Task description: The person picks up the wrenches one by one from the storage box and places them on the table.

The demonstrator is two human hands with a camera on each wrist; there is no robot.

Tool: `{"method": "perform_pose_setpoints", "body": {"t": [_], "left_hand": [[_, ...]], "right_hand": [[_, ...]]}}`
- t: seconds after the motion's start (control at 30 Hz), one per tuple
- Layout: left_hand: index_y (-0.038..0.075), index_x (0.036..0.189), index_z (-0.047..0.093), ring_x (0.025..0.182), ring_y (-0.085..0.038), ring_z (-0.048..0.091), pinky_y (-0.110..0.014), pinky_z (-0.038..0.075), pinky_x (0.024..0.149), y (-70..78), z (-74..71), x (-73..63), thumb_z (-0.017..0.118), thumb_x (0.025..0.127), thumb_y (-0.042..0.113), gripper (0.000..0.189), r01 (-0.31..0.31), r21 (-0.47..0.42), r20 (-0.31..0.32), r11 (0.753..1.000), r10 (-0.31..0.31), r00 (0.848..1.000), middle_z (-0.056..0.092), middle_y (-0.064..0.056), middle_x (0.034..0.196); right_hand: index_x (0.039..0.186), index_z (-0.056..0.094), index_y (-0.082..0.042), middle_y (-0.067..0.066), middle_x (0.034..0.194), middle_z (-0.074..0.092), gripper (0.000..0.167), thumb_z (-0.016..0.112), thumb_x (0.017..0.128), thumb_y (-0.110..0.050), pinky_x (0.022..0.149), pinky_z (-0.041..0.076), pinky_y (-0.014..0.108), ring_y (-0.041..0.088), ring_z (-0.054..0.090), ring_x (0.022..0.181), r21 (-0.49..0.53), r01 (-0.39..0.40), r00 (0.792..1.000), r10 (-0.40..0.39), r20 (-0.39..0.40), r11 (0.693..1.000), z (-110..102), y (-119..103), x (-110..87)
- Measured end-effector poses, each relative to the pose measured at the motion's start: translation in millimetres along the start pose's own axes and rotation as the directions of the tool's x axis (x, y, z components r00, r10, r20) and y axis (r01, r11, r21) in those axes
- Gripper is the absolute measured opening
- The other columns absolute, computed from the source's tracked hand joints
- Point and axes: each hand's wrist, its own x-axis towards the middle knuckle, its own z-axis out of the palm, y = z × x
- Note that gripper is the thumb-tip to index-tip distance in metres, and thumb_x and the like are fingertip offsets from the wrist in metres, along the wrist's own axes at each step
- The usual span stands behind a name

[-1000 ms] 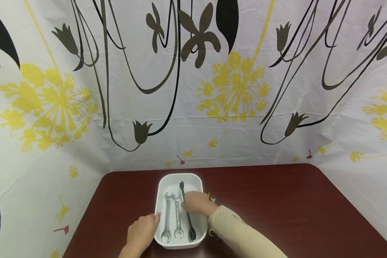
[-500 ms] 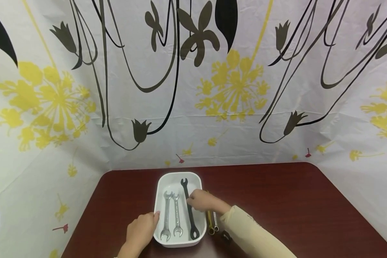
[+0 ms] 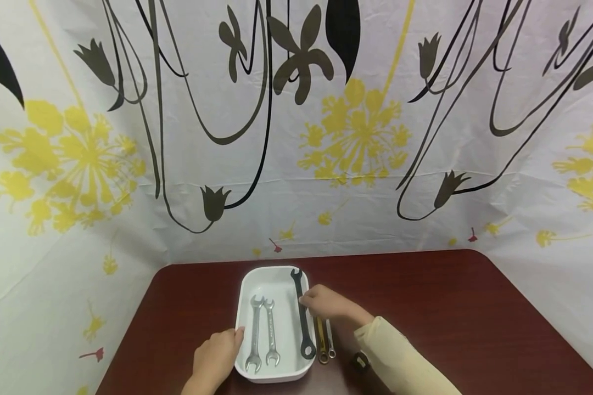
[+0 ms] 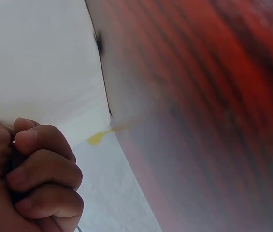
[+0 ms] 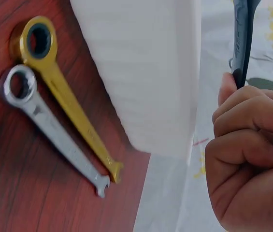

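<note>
My left hand [image 3: 214, 356] grips the left rim of a white tray [image 3: 285, 323], its fingers curled in the left wrist view. In my right hand [image 3: 328, 302], a black combination wrench [image 3: 302, 321] is pinched near its middle, over the tray's right rim. Its ring end [image 3: 307, 349] points toward me and its open jaw end away. Two silver open-end wrenches, a larger one [image 3: 256, 334] and a slimmer one [image 3: 271, 332], lie side by side in the tray's left half. The right wrist view shows the black wrench [image 5: 241, 43] rising from between thumb and fingers.
Just right of the tray, a gold ratchet wrench [image 5: 71, 104] and a silver ratchet wrench [image 5: 59, 135] lie on the dark red table [image 3: 425, 307]. A small dark object [image 3: 361, 361] shows beside the right sleeve. Patterned cloth [image 3: 257, 164] hangs behind the table.
My right hand has moved right with the black wrench, from the tray's middle to its right rim; the wrench has turned to show its flat face. The left hand stays on the rim.
</note>
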Motion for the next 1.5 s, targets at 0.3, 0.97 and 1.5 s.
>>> {"method": "perform_pose_setpoints", "body": {"t": [0.3,0.97,1.5], "left_hand": [[0.012,0.074,0.062,0.060,-0.029,0.062,-0.045,0.041,0.051,1.2,0.5,-1.2,0.049,0.098,0.038,0.038,-0.008,-0.014,-0.010,1.000,0.008,1.000,0.066,-0.009,0.070],[0.011,0.074,0.062,0.061,-0.031,0.062,-0.045,0.041,0.051,-2.0,1.0,-0.1,0.049,0.098,0.037,0.038,0.002,-0.007,-0.008,1.000,-0.002,1.000,0.066,-0.010,0.071],[0.012,0.071,0.060,0.059,-0.029,0.060,-0.045,0.041,0.051,-0.8,-0.5,1.3,0.048,0.098,0.037,0.040,-0.002,-0.010,-0.006,1.000,0.002,1.000,0.064,-0.008,0.068]], "right_hand": [[0.062,0.044,-0.012,-0.008,0.049,0.033,0.036,0.045,0.098,-0.016,0.045,0.029,0.022,0.006,0.030,0.043,0.131,-0.017,1.000,0.019,-0.018,0.991,-13.2,17.4,-13.6],[0.067,0.053,-0.011,-0.007,0.050,0.038,0.031,0.047,0.097,-0.016,0.044,0.030,0.022,0.004,0.032,0.042,0.165,-0.064,0.998,0.066,-0.002,0.984,-26.0,57.7,-32.5],[0.061,0.040,-0.016,-0.009,0.048,0.030,0.037,0.046,0.097,-0.012,0.042,0.026,0.021,0.003,0.023,0.041,0.215,-0.125,0.992,0.117,0.046,0.969,-20.5,86.8,-35.3]]}}
